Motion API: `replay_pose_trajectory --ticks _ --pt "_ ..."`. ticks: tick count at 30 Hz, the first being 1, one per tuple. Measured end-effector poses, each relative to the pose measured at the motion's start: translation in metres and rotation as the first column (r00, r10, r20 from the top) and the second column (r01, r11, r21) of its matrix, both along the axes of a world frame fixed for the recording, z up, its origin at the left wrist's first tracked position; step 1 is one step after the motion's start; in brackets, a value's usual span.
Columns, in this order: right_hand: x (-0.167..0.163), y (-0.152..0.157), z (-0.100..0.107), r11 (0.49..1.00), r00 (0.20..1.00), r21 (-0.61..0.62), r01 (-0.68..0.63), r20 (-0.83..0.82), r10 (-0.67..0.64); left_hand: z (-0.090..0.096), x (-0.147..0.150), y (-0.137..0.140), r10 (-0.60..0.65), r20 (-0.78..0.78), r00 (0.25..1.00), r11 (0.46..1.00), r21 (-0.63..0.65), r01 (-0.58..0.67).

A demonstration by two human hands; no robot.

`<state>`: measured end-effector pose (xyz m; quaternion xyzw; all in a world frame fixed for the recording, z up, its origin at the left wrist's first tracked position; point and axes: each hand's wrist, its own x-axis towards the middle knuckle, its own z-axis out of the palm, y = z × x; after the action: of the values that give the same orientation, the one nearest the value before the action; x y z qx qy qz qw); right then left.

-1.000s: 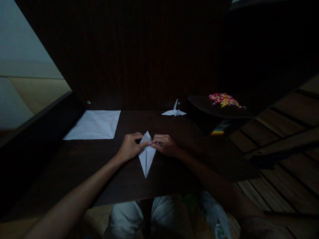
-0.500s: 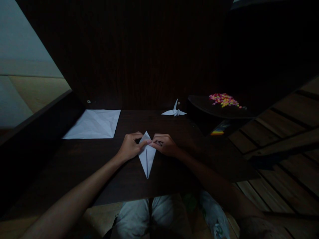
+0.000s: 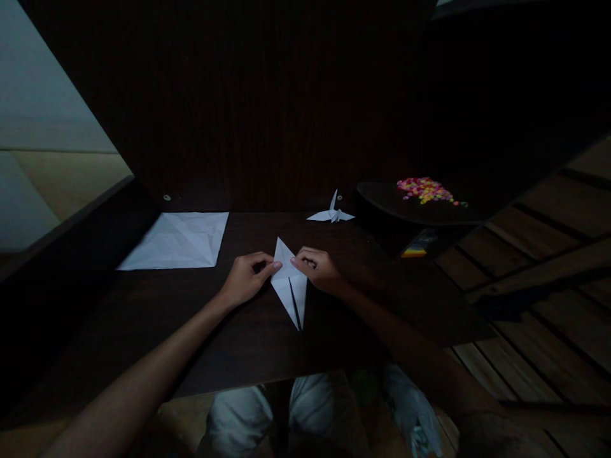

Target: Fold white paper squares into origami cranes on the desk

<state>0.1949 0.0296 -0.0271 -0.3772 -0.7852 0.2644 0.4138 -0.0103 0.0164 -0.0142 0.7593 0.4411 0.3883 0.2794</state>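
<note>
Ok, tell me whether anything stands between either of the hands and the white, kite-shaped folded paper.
Nothing visible does: the left hand and right hand both already touch the white, kite-shaped folded paper. The white folded paper bird lies beyond it, and the flat, creased white sheet off to the left.

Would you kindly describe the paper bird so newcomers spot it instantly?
On the dark desk, look along the back, just left of the curved shelf. The white paper bird there has spread wings, unlike the flat sheet or the hand-held folded paper.

Folded pc [image 3: 285,270]: matt paper. Desk [image 3: 229,350]: smooth wood-look surf. Trousers [image 3: 241,420]: matt cloth.
</note>
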Motion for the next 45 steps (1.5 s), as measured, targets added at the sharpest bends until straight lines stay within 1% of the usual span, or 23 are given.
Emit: replay_pose_trajectory --ticks 5,8,12,16,20,24,27,30,34,40,45 --pt "-0.001 0.000 -0.001 0.999 1.000 0.042 -0.013 -0.021 0.014 0.000 -0.001 0.001 0.003 -0.016 1.000 0.995 0.104 -0.001" --pt "-0.001 0.000 -0.002 0.997 1.000 0.074 -0.016 -0.011 0.017 0.000 -0.003 0.001 0.000 -0.049 0.999 0.981 0.195 0.009" --pt "-0.001 0.000 -0.004 0.994 1.000 0.114 -0.006 -0.004 0.007 0.000 -0.006 0.002 -0.041 -0.121 0.992 0.947 0.313 0.077" --pt "0.000 0.001 -0.006 0.982 1.000 0.188 -0.019 0.026 0.014 -0.003 -0.009 0.005 -0.087 -0.167 0.982 0.920 0.365 0.143" --pt "0.002 0.002 -0.008 0.963 0.997 0.261 -0.070 0.062 0.056 -0.006 -0.014 0.008 -0.147 -0.234 0.961 0.911 0.347 0.223" --pt "0.004 0.003 -0.010 0.959 0.992 0.263 -0.102 0.095 0.079 -0.007 -0.017 0.010 -0.199 -0.272 0.941 0.900 0.329 0.286" --pt "0.005 0.003 -0.010 0.959 0.990 0.258 -0.115 0.109 0.089 -0.008 -0.017 0.011 -0.214 -0.283 0.935 0.900 0.316 0.301" --pt "0.006 0.003 -0.009 0.965 0.989 0.233 -0.119 0.116 0.094 -0.010 -0.018 0.011 -0.218 -0.282 0.934 0.905 0.299 0.302" --pt "0.007 0.003 -0.010 0.973 0.986 0.194 -0.124 0.132 0.099 -0.011 -0.018 0.011 -0.209 -0.271 0.940 0.906 0.309 0.290" --pt "0.007 0.002 -0.007 0.985 0.985 0.124 -0.116 0.140 0.099 -0.010 -0.017 0.008 -0.163 -0.268 0.949 0.934 0.267 0.236" --pt "0.007 0.001 -0.005 0.988 0.976 0.087 -0.125 0.188 0.107 -0.009 -0.017 0.008 -0.121 -0.251 0.960 0.952 0.244 0.184"
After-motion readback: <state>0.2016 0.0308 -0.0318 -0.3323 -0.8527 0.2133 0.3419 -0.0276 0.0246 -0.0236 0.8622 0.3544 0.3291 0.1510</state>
